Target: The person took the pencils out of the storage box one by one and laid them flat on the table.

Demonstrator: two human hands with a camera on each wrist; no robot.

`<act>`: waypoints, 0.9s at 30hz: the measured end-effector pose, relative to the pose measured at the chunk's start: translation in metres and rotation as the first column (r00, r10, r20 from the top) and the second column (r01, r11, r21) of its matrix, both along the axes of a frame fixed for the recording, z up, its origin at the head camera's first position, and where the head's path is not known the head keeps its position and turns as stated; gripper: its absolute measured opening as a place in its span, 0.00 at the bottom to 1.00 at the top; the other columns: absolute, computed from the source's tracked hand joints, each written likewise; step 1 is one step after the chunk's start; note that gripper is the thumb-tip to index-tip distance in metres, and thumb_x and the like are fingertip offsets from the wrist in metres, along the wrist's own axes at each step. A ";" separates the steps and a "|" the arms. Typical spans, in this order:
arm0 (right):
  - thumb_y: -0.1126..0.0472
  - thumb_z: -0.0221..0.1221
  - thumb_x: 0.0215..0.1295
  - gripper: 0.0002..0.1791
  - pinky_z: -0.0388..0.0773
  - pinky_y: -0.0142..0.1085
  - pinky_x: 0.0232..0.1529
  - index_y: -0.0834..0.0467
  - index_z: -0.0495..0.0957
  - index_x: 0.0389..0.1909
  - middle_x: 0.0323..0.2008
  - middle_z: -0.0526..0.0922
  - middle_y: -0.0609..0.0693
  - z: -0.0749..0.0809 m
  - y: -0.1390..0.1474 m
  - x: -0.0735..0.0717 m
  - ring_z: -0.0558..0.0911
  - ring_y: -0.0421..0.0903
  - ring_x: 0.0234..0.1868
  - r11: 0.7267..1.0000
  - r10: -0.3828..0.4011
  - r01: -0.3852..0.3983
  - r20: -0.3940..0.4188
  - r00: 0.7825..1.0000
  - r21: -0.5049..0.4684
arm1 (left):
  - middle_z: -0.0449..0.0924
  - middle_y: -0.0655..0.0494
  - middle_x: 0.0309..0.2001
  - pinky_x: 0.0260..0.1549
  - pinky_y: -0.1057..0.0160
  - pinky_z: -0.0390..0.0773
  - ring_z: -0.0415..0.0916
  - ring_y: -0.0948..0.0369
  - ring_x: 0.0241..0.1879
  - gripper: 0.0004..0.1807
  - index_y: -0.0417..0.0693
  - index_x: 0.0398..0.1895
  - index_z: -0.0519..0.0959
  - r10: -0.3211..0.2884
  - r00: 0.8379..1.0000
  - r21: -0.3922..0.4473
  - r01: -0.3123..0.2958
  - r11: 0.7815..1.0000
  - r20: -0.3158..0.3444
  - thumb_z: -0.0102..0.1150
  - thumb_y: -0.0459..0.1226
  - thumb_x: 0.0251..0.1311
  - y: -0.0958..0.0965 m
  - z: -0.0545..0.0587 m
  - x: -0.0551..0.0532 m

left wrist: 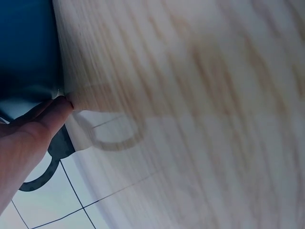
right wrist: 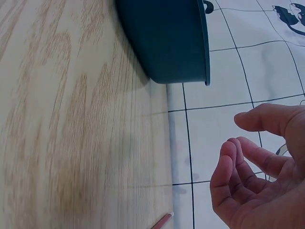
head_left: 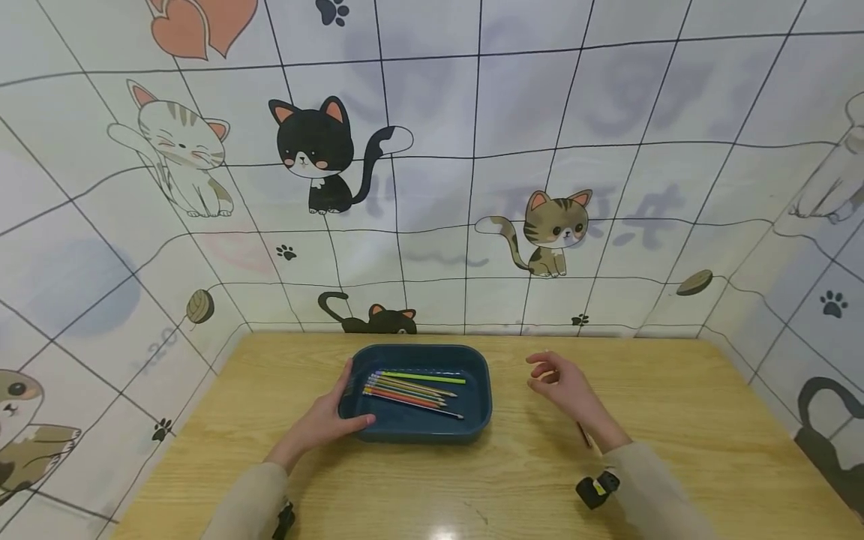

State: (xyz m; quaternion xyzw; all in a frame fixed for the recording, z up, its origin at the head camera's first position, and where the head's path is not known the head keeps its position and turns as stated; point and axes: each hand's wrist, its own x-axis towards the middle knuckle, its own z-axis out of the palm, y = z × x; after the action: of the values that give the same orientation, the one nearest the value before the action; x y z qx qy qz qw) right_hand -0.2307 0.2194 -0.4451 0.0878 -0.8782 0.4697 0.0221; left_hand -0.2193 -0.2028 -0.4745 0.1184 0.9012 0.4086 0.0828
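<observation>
**My left hand point(head_left: 324, 421) grips the blue tray point(head_left: 425, 435)**

My right hand point(head_left: 565, 385), fingers loosely bent, hovers empty beside it. Pencils point(head_left: 405, 397) lie inside; a pencil-like stick point(head_left: 584, 436) rests on the table point(head_left: 526, 484) below my right wrist.

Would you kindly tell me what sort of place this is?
Probably an indoor filming corner: a wooden table, cat-print wall covering on three sides, a black device at the right cuff.

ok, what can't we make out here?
Head: exact count of the pencils, which overlap.
Head: full length of the thin stick; right forearm seems to cover part.
Right wrist: same stick, cut off by bottom edge.
Left wrist: the tray and left hand, cut off by left edge.
</observation>
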 end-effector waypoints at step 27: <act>0.72 0.60 0.62 0.13 0.78 0.38 0.39 0.65 0.76 0.48 0.34 0.79 0.50 0.011 -0.087 -0.018 0.79 0.46 0.37 0.954 0.297 -0.299 -0.116 0.948 -0.001 | 0.48 0.27 0.71 0.62 0.37 0.55 0.53 0.33 0.67 0.61 0.48 0.78 0.36 0.002 1.000 0.014 -0.002 1.000 -0.005 0.69 0.50 0.53 -0.002 0.001 -0.001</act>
State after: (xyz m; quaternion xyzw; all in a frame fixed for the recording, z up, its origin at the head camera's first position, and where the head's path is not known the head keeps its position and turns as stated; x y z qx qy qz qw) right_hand -0.2482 0.1325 -0.4344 0.2458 -0.8477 0.4700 0.0022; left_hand -0.2204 -0.2048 -0.4736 0.1188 0.8986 0.4147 0.0794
